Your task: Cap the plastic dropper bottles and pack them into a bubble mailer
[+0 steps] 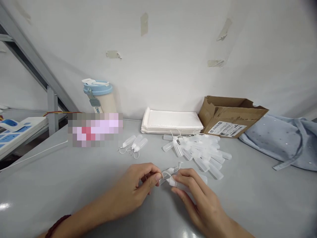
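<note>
My right hand (201,201) grips a small translucent bottle (172,181) by its white neck, the nozzle pointing left. Thumb and forefinger of my left hand (142,185) are pinched together at the nozzle's tip, by the end of the looped cap strap; the cap itself is too small to make out. Behind the held bottle, another bottle (170,170) lies on the grey table (94,175). A heap of similar bottles (198,148) lies farther back to the right, and a group of three bottles (135,142) sits back left.
At the back stand a blue-lidded cup (105,99), a stack of white envelopes (173,120) and an open cardboard box (230,117). Blue-grey fabric (292,138) lies right. A blurred pink item (99,129) and a power strip (22,134) are left.
</note>
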`<state>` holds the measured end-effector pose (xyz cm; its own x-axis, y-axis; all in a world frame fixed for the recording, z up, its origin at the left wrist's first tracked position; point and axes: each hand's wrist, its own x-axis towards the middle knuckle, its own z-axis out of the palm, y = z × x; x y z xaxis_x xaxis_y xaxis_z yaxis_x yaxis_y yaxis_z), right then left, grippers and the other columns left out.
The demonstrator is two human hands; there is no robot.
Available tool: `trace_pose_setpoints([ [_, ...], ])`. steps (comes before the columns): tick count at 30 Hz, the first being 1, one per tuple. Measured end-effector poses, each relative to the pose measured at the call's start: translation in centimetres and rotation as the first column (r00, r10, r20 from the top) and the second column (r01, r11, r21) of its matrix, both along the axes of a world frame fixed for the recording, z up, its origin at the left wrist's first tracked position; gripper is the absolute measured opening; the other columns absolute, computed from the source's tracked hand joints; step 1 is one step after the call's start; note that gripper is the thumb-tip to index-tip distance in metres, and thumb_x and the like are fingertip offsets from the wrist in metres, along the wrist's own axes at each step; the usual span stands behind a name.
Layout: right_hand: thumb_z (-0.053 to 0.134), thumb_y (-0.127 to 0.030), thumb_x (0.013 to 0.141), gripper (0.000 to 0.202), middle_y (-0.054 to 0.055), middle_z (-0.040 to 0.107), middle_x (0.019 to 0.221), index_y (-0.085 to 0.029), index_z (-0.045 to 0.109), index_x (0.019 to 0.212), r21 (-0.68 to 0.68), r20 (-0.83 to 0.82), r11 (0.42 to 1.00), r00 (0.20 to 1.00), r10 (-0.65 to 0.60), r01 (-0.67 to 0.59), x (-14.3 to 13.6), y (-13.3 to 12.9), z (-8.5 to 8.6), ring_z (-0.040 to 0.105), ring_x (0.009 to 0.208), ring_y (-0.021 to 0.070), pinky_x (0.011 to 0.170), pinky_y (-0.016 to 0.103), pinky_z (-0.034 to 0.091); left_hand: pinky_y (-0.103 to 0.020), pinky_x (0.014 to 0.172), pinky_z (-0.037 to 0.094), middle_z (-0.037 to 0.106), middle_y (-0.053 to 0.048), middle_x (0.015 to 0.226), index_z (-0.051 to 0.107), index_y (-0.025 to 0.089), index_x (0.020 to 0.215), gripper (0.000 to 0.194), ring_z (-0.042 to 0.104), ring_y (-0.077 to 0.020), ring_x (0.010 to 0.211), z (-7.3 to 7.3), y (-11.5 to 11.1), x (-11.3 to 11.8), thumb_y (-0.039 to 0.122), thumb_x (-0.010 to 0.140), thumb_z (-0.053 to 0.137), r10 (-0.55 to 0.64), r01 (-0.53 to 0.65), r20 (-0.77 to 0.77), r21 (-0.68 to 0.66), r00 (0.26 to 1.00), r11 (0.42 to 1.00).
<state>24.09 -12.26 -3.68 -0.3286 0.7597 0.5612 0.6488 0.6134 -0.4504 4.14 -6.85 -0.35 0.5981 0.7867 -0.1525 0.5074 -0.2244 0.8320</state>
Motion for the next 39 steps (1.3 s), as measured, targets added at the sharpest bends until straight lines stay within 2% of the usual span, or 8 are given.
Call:
trace_pose_setpoints([
  [13,0.044,-0.012,0.091,0.020,0.012,0.055,0.098,-0.015,0.049,0.110,-0.027,-0.017,1.000,1.000,0.011,-0.012,0.0,-0.3,-0.2,0.060,0.094,0.0193,0.075,0.029,0.055,-0.021,0.055,0.036,0.051,0.003,0.063,0.056,0.017,0.073,0.030,0.048,-0.0113,0.059,0.1,0.0,0.1,0.035,0.091,0.040,-0.026,0.026,-0.006,-0.027,1.000,0.999],
  [19,0.044,-0.012,0.090,0.019,0.009,0.058,0.091,-0.017,0.048,0.108,-0.027,-0.078,0.999,0.996,0.044,-0.047,-0.2,-0.3,0.0,0.061,0.089,0.0197,0.070,0.030,0.056,-0.020,0.052,0.034,0.051,0.003,0.062,0.053,0.017,0.070,0.030,0.048,-0.0107,0.058,0.1,-0.5,0.3,0.035,0.091,0.040,-0.037,0.037,0.008,-0.033,0.999,0.999],
  [23,0.045,-0.013,0.090,0.015,0.007,0.057,0.088,-0.019,0.049,0.104,-0.055,-0.152,0.998,0.988,0.008,-0.017,-0.8,-0.7,-0.4,0.061,0.083,0.0191,0.066,0.029,0.056,-0.020,0.053,0.035,0.049,0.004,0.061,0.049,0.017,0.067,0.029,0.048,-0.0101,0.057,0.1,-0.6,0.3,0.033,0.090,0.040,-0.065,0.067,0.028,-0.053,0.997,0.996],
  [28,0.044,-0.009,0.088,0.018,0.007,0.056,0.088,-0.018,0.047,0.104,-0.056,-0.183,0.998,0.983,0.025,-0.036,-1.0,-0.8,-1.0,0.059,0.078,0.0173,0.063,0.027,0.053,-0.020,0.053,0.034,0.049,0.004,0.059,0.051,0.017,0.066,0.028,0.046,-0.0101,0.057,-0.2,-0.6,0.3,0.031,0.089,0.042,-0.068,0.068,0.038,-0.014,0.997,0.998],
  [31,0.046,-0.010,0.088,0.020,0.007,0.056,0.090,-0.019,0.047,0.105,-0.083,-0.196,0.996,0.980,0.023,-0.040,-1.0,-0.7,-0.9,0.058,0.082,0.0179,0.066,0.027,0.052,-0.020,0.053,0.036,0.051,0.003,0.061,0.054,0.016,0.068,0.031,0.047,-0.0098,0.056,-0.7,-0.2,0.2,0.036,0.089,0.043,-0.032,0.049,0.120,-0.139,0.992,0.989],
  [34,0.049,-0.011,0.087,0.020,0.006,0.057,0.093,-0.020,0.049,0.106,-0.142,-0.234,0.990,0.972,-0.008,-0.026,-1.1,-0.6,-0.7,0.058,0.085,0.0171,0.070,0.026,0.051,-0.021,0.054,0.039,0.055,0.002,0.062,0.058,0.014,0.072,0.037,0.049,-0.0097,0.053,-1.0,0.4,0.1,0.043,0.090,0.041,0.057,0.005,0.218,-0.275,0.974,0.961],
  [37,0.049,-0.009,0.087,0.022,0.006,0.057,0.093,-0.019,0.050,0.107,-0.177,-0.252,0.982,0.968,0.013,-0.060,-1.4,-0.6,-0.6,0.058,0.086,0.0162,0.072,0.026,0.050,-0.021,0.052,0.039,0.056,0.001,0.062,0.061,0.013,0.074,0.040,0.050,-0.0099,0.051,-0.9,0.9,-0.1,0.044,0.089,0.041,0.111,-0.033,0.245,-0.304,0.963,0.952],
  [39,0.048,-0.009,0.087,0.022,0.005,0.057,0.093,-0.019,0.049,0.107,-0.181,-0.259,0.981,0.966,0.024,-0.073,-1.5,-0.7,-0.6,0.057,0.085,0.0158,0.072,0.025,0.049,-0.021,0.052,0.039,0.056,0.001,0.061,0.063,0.013,0.075,0.038,0.049,-0.0100,0.052,-0.6,1.0,-0.3,0.044,0.088,0.044,0.082,-0.013,0.227,-0.288,0.970,0.957],
])
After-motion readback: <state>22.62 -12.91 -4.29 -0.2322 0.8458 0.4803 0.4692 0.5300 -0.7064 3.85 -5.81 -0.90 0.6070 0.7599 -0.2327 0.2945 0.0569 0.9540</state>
